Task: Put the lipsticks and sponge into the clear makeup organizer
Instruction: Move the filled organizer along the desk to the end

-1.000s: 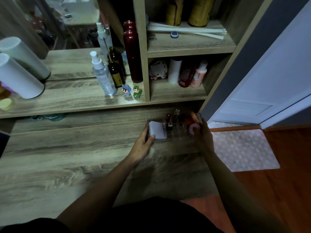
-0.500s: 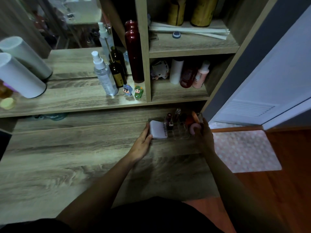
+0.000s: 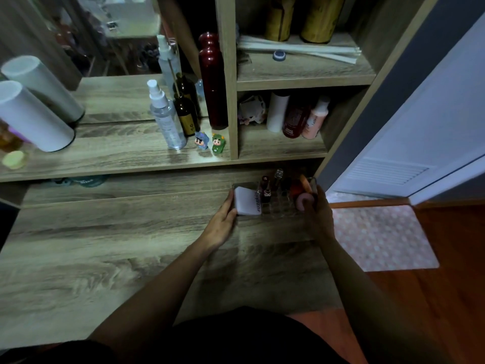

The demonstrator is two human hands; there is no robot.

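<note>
The clear makeup organizer stands on the wooden desk, near its right end under the shelf. Several lipsticks stand upright in its slots. A white square compact lies in its left part. A pink sponge and an orange-red sponge sit at its right end. My left hand grips the organizer's left side, fingers against the compact. My right hand holds the right side, fingers by the pink sponge.
The shelf above carries a spray bottle, a dark bottle, a tall red bottle, two small figurines and white cylinders. The right cubby holds bottles. A dotted mat lies on the floor by a door.
Both hands stay on the organizer's two sides. The organizer and its contents hold about the same place; only the view has shifted slightly.
</note>
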